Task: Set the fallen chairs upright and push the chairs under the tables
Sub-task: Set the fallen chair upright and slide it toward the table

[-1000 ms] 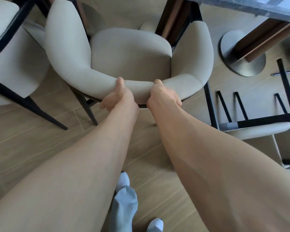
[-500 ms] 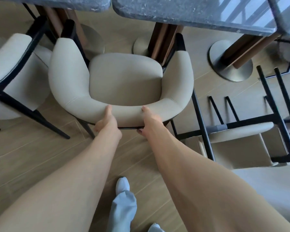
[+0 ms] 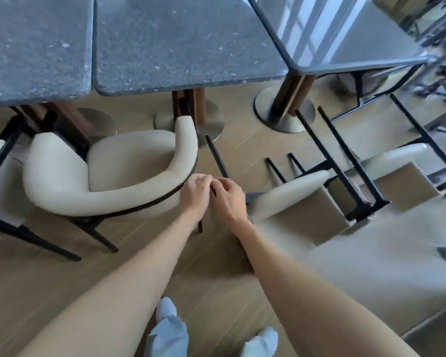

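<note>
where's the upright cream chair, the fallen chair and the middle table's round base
upright cream chair (image 3: pixel 129 161), head view, on its seat cushion
fallen chair (image 3: pixel 289 194), head view, on its cream padded backrest lying sideways
middle table's round base (image 3: pixel 214 122), head view, on the metal disc right of the post

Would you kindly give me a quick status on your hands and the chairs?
Both hands, left and right, off the upright cream armchair. Black-legged cream chair lies tipped beside it. Grip on its black leg unclear.

One camera sits on the person's head, looking forward and down, close above the floor (image 3: pixel 62 292) and chairs (image 3: pixel 108 173).
</note>
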{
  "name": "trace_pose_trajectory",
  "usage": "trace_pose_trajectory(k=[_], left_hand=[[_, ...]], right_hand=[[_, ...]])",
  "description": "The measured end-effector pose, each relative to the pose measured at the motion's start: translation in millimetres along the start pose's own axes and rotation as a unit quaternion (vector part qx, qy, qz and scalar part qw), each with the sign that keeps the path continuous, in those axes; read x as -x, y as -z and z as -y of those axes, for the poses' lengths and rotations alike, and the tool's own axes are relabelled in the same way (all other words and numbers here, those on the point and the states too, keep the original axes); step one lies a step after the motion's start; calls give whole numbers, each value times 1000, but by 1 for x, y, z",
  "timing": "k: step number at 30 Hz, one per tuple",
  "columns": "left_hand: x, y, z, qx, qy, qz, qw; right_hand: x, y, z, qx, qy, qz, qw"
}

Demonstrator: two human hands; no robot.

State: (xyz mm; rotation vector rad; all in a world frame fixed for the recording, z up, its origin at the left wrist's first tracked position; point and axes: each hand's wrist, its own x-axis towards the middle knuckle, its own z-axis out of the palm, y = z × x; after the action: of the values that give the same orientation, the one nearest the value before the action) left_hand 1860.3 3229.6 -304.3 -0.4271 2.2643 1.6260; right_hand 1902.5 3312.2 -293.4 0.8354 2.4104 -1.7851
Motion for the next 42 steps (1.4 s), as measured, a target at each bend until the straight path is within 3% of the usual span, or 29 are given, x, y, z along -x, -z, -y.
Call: trace_pose_trajectory(k=[3, 10, 13, 18, 27, 31, 34, 37, 42], left_hand=[[40, -56, 8, -31, 6, 23, 999], [140, -178, 20, 94, 74, 31, 992], [160, -210, 18, 78, 52, 36, 995], [149, -257, 17, 42, 32, 3, 999], [96, -410, 18, 120, 125, -37, 984], [108, -466, 17, 152, 143, -18, 978], [117, -475, 30, 156, 174, -33, 972], [120, -469, 54, 169, 209, -83, 960], [135, -456, 97, 215, 259, -171, 926]], right_hand=[[18, 98, -43, 26, -16, -10, 999], [44, 300, -116, -36, -85, -106, 990], [41, 341, -131, -69, -82, -126, 986], [21, 391, -166, -43, -70, -83, 993], [-56, 521, -240, 72, -121, -39, 989], [-91, 543, -248, 97, -143, -8, 985], [-107, 524, -253, 123, -123, 66, 983], [-123, 495, -267, 147, -106, 151, 972], [-142, 464, -306, 101, -158, 197, 962]])
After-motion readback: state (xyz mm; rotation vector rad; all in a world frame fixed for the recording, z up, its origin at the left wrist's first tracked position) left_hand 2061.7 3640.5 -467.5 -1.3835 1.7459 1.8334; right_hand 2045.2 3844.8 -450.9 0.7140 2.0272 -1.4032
